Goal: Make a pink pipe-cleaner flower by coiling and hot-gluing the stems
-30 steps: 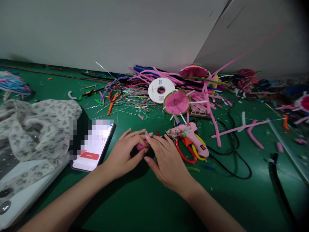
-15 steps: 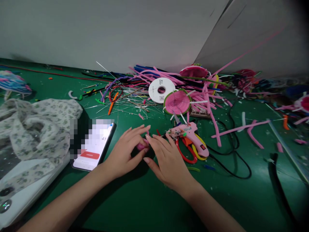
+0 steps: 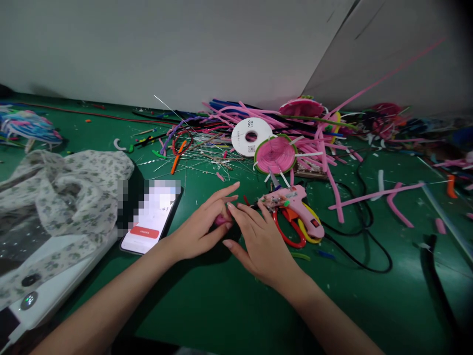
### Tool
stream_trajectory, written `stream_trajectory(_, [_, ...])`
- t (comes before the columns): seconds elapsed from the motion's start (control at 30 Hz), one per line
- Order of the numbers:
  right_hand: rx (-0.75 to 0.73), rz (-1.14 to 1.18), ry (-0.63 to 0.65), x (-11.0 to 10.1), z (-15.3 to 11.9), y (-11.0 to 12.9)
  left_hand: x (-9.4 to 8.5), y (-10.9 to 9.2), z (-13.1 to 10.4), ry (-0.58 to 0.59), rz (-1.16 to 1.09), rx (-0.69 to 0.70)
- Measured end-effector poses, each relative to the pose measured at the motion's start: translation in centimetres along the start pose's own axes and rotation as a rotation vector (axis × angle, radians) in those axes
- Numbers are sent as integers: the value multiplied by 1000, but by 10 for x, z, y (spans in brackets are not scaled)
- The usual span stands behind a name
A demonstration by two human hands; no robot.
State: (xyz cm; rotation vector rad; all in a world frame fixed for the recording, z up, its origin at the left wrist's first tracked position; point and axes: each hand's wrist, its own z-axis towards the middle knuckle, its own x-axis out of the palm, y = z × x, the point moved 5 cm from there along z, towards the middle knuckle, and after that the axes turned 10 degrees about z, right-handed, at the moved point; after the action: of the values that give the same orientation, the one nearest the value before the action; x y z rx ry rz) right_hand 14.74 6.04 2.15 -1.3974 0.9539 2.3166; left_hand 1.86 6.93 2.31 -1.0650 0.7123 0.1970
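Near the middle of the green table, my left hand (image 3: 203,227) is closed on a small pink piece (image 3: 220,220), with its index finger stretched out above. My right hand (image 3: 254,236) meets it from the right, fingertips at the pink piece and the left fingers. The right thumb stands apart from the other fingers, which lie side by side. Just beyond my right hand lie a pink glue gun (image 3: 305,212) and red-handled scissors (image 3: 300,241). Most of the pink piece is hidden by my fingers.
A phone (image 3: 148,236) lies left of my hands, beside floral cloth (image 3: 92,182) on a white case. Behind are a white spool (image 3: 240,135), a pink coiled disc with green rim (image 3: 275,155), and heaped pipe cleaners. A black cable (image 3: 354,259) loops at right.
The view has shifted slightly, moving the table items a little to the right. My left index finger is straighter and raised; the pink piece stays between my hands.
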Motion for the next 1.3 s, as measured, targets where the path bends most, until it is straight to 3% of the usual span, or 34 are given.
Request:
stream_trajectory(0.2, [-34, -29, -36, -1, -2, 1, -3, -1, 0, -12, 80, -7])
stream_trajectory(0.4, [-9, 6, -171, -9, -5, -2, -3, -1, -1, -3, 104, -19])
stream_trajectory(0.67, [-30, 63, -212, -12, -9, -2, -6, 1, -6, -2, -24, -80])
stream_trajectory(0.83, [-26, 100, -313, -17, -11, -3, -5, 6, -7, -32, -88, -84])
stream_trajectory(1.3, [-9, 123, -278, -17, -13, -4, -5, 6, -9, -41, -46, -78])
